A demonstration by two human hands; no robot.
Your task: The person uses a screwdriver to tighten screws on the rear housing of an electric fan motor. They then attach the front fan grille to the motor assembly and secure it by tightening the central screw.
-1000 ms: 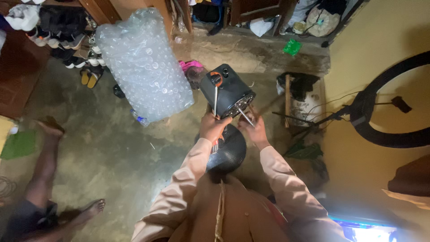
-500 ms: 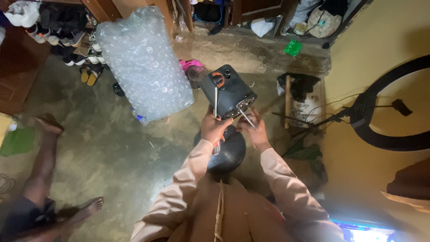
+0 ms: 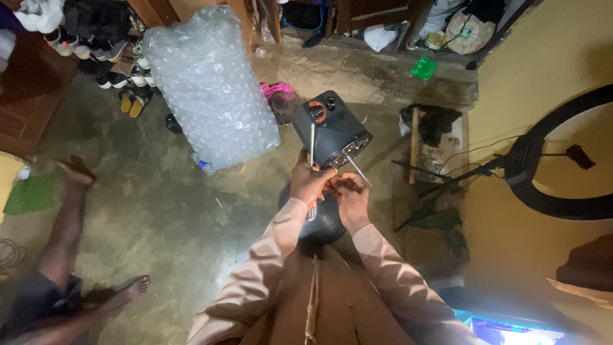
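Black and smooth-sided, a drum-shaped appliance housing (image 3: 332, 131) with an orange-ringed knob is held up above the rough concrete floor (image 3: 159, 211), its perforated underside tilted toward the wearer. The left hand (image 3: 311, 182) is clenched around its lower edge beside a thin metal rod (image 3: 311, 144); the right hand (image 3: 348, 195) pinches a second rod (image 3: 357, 170). Below hangs a dark mesh dome (image 3: 322, 220). A large bubble-wrap roll (image 3: 211, 86) stands nearby.

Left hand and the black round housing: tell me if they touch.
Touching. The head view shows the left hand gripping the lower edge of the black round housing, fingers pressed against it with no gap.
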